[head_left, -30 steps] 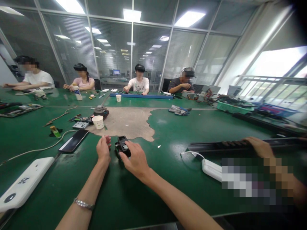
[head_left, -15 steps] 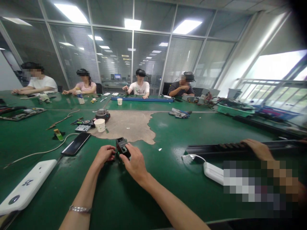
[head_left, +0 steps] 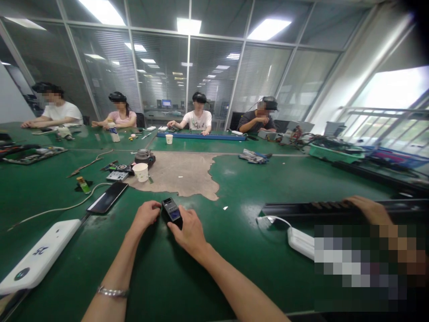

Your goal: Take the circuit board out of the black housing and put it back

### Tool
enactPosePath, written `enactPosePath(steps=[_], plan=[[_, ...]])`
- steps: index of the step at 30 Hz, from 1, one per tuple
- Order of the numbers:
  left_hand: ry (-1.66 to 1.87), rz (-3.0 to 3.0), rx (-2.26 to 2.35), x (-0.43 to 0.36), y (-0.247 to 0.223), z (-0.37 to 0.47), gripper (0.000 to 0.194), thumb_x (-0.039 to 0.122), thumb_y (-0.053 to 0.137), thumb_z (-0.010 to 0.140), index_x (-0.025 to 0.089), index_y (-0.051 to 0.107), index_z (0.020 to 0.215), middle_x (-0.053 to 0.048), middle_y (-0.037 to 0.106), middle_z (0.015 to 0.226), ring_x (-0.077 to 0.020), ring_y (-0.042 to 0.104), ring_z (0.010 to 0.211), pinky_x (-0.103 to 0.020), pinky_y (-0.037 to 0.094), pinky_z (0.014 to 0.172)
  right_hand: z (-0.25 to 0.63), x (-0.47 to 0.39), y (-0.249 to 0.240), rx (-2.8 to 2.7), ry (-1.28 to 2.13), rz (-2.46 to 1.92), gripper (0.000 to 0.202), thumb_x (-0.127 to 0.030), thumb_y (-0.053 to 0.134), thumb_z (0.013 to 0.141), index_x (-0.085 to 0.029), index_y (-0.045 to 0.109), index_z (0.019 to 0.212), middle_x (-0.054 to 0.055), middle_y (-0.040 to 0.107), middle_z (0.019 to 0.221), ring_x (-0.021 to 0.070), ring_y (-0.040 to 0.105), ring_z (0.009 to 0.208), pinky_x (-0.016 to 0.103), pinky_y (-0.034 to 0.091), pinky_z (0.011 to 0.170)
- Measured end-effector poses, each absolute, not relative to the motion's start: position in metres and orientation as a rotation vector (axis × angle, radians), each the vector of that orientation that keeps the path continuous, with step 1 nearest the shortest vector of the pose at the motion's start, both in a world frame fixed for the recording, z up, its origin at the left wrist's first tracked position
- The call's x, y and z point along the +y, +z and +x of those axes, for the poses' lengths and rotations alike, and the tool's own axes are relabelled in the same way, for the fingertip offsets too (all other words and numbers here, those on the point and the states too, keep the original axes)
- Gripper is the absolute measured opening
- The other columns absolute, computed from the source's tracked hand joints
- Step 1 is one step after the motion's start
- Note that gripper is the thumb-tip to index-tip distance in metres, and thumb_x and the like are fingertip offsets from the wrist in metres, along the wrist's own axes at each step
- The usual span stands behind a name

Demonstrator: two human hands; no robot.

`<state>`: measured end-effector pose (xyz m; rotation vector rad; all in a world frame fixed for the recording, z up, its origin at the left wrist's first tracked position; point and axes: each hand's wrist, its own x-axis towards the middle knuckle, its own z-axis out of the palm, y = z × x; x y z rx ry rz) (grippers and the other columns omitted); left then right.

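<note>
A small black boxy device (head_left: 171, 208), with a dark bluish panel and a row of small marks on its face, stands tilted near the middle of the green table. My right hand (head_left: 191, 230) grips it from the right, thumb on the near side and fingers along the far side. Close to its left side is my left hand (head_left: 146, 216), fingers curled and drawn together. What those fingers hold, if anything, is hidden. A silver bracelet (head_left: 113, 292) circles my left wrist.
Left of my hands lie a phone (head_left: 109, 197), a white power bank (head_left: 40, 255) and a cable. A paper cup (head_left: 140, 172) stands beyond, near electronic parts. At right, another person's hand (head_left: 367, 208) rests on a long black bar (head_left: 295, 209). Several people sit across the table.
The device has turned in my right hand, so its face with the bluish panel now shows instead of its open, hollow-looking side. My left hand stays beside it.
</note>
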<state>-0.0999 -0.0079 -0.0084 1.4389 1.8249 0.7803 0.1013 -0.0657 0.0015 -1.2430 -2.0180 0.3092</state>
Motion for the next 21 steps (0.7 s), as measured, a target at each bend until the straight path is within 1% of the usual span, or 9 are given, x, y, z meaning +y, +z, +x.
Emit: enactPosePath(steps=[2,4,6,8,10,12,15,21], plan=[[0.773,1.446,1.821,-0.008,-0.007,-0.098,0.034,0.018,0.056,0.071,0.016,0.069,0.102,0.000,0.063,0.057,-0.0126,0.056,0.045,-0.020,0.039,0.042,0.102,-0.067,0.004,-2.002,0.333,-1.249,0.045,-0.036,0.068,0.081,-0.018,0.058,0.120,0.010,0.067,0.098,0.0267,0.057,0.096,0.038,0.047,0.086],[0.772,1.437,1.822,-0.009,-0.005,-0.096,0.035,0.018,0.056,0.070,0.016,0.068,0.103,0.000,0.064,0.060,-0.0125,0.056,0.046,-0.020,0.039,0.042,0.104,-0.067,0.008,-1.953,0.365,-1.255,0.045,-0.037,0.069,0.080,-0.019,0.059,0.120,0.008,0.066,0.095,0.0256,0.057,0.093,0.036,0.048,0.084],[0.777,1.416,1.825,-0.011,-0.003,-0.095,0.035,0.017,0.056,0.070,0.015,0.068,0.104,0.000,0.063,0.060,-0.0121,0.056,0.047,-0.020,0.040,0.043,0.106,-0.063,0.013,-1.875,0.400,-1.255,0.050,-0.038,0.070,0.079,-0.020,0.057,0.123,0.008,0.066,0.096,0.0245,0.058,0.091,0.035,0.048,0.083],[0.784,1.392,1.821,-0.012,0.000,-0.095,0.035,0.018,0.057,0.071,0.015,0.068,0.104,0.000,0.063,0.060,-0.0114,0.055,0.047,-0.020,0.039,0.043,0.111,-0.057,0.019,-1.793,0.425,-1.244,0.050,-0.039,0.067,0.080,-0.022,0.056,0.126,0.006,0.066,0.099,0.0230,0.059,0.091,0.034,0.048,0.083],[0.786,1.373,1.807,-0.013,0.001,-0.094,0.034,0.018,0.057,0.071,0.015,0.068,0.103,0.000,0.063,0.062,-0.0107,0.054,0.047,-0.019,0.039,0.042,0.119,-0.048,0.025,-1.729,0.434,-1.246,0.045,-0.036,0.063,0.082,-0.024,0.057,0.124,0.004,0.067,0.104,0.0209,0.061,0.091,0.032,0.047,0.083],[0.786,1.360,1.786,-0.013,0.002,-0.094,0.034,0.019,0.057,0.071,0.014,0.067,0.103,0.000,0.063,0.064,-0.0103,0.053,0.047,-0.019,0.038,0.042,0.130,-0.039,0.029,-1.694,0.437,-1.332,0.039,-0.033,0.062,0.080,-0.024,0.060,0.118,0.003,0.069,0.101,0.0203,0.062,0.090,0.030,0.047,0.082],[0.789,1.344,1.760,-0.013,0.002,-0.094,0.034,0.021,0.055,0.073,0.014,0.067,0.104,-0.001,0.063,0.068,-0.0099,0.053,0.047,-0.019,0.037,0.041,0.145,-0.029,0.030,-1.722,0.420,-1.519,0.037,-0.029,0.063,0.075,-0.024,0.063,0.111,0.003,0.070,0.096,0.0210,0.063,0.089,0.029,0.046,0.080],[0.812,1.325,1.751,-0.013,0.003,-0.093,0.029,0.025,0.054,0.076,0.013,0.068,0.098,-0.002,0.063,0.067,-0.0095,0.051,0.045,-0.019,0.036,0.040,0.156,-0.030,0.028,-1.902,0.413,-1.827,0.041,-0.033,0.061,0.074,-0.020,0.058,0.112,0.009,0.069,0.097,0.0242,0.064,0.091,0.030,0.044,0.074]])
